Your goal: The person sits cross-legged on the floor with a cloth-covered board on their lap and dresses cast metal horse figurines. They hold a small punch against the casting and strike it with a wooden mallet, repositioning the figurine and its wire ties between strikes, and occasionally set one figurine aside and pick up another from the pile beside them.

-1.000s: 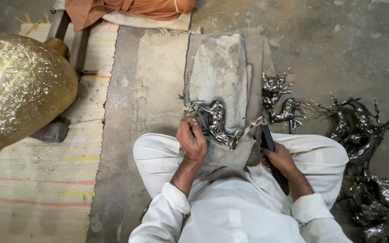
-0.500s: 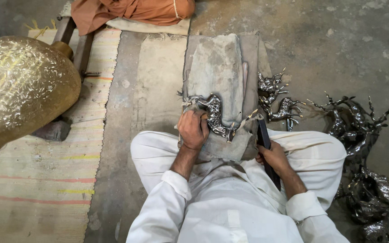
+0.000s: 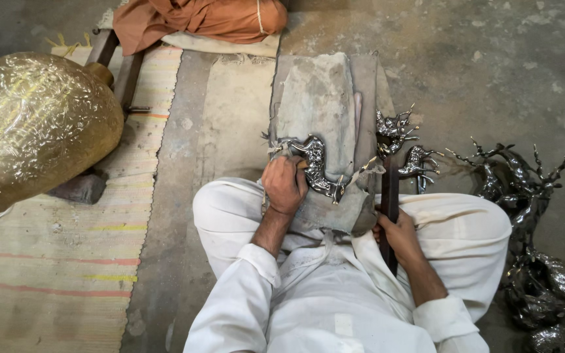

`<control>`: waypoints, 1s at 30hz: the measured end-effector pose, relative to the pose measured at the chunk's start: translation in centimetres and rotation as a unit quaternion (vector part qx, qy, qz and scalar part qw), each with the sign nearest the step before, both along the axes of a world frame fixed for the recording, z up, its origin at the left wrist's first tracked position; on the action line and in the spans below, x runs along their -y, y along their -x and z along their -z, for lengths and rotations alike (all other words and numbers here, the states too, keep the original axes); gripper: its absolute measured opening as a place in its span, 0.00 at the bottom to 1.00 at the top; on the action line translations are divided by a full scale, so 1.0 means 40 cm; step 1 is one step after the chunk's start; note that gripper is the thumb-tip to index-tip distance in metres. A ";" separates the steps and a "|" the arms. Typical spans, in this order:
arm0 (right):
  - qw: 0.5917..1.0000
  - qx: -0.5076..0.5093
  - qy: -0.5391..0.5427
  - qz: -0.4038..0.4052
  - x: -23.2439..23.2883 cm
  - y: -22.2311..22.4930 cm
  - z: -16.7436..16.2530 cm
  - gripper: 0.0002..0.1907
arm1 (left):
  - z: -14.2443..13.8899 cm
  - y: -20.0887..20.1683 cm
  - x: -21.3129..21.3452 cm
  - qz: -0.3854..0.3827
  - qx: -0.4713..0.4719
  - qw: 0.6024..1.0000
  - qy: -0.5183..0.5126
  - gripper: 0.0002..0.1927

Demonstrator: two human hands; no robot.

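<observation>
Silver deer figurine (image 3: 315, 171) under left hand (image 3: 284, 184), dark file (image 3: 388, 204) in right hand (image 3: 397, 236)

A large golden embossed vessel (image 3: 31, 127) is seen at the left, lying above a striped woven mat (image 3: 53, 261) spread on the grey concrete floor (image 3: 492, 65). An orange-brown cloth bundle (image 3: 197, 19) is laid at the top edge, resting on a pale folded cloth (image 3: 230, 46), with a dark wooden frame (image 3: 116, 62) showing just beside it. At the right, a heap of silvery metal deer figures (image 3: 524, 189) with branching antlers is piled on the floor.
</observation>
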State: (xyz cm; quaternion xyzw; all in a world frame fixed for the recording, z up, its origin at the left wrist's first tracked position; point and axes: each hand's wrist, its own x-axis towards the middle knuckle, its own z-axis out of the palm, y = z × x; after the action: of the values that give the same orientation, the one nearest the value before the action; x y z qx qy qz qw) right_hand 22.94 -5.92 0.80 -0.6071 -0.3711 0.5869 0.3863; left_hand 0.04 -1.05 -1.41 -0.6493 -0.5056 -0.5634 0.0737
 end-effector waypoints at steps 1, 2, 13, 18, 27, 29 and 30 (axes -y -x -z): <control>1.000 -0.005 0.001 0.005 0.005 -0.007 0.001 0.10 | 0.001 -0.002 0.001 0.001 -0.001 1.000 -0.003 0.10; 1.000 -0.010 0.002 0.009 0.011 -0.014 0.001 0.12 | 0.003 -0.003 0.001 0.001 -0.001 1.000 0.000 0.10; 0.935 0.289 -0.086 0.184 0.139 -0.396 -0.067 0.14 | 0.094 -0.032 0.112 0.189 0.042 0.979 -0.059 0.05; 0.939 0.259 -0.011 0.227 0.128 -0.498 0.001 0.16 | 0.153 -0.157 0.235 0.395 -0.044 0.890 0.222 0.11; 0.916 0.314 0.139 0.206 0.130 -0.341 -0.018 0.14 | 0.231 -0.205 0.235 0.430 -0.168 0.829 0.317 0.24; 0.914 0.316 0.144 0.208 0.142 -0.301 -0.041 0.14 | 0.235 -0.207 0.229 0.445 -0.177 0.819 0.318 0.24; 0.913 0.318 0.145 0.211 0.152 -0.294 -0.047 0.14 | 0.236 -0.211 0.228 0.450 -0.185 0.814 0.317 0.24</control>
State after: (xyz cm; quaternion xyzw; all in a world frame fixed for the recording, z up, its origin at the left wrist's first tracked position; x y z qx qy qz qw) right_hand 34.71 -11.99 2.69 -0.8751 -0.2487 0.3151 0.2703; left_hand 8.48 -10.17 -10.85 -0.8836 -0.2847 -0.2112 -0.3059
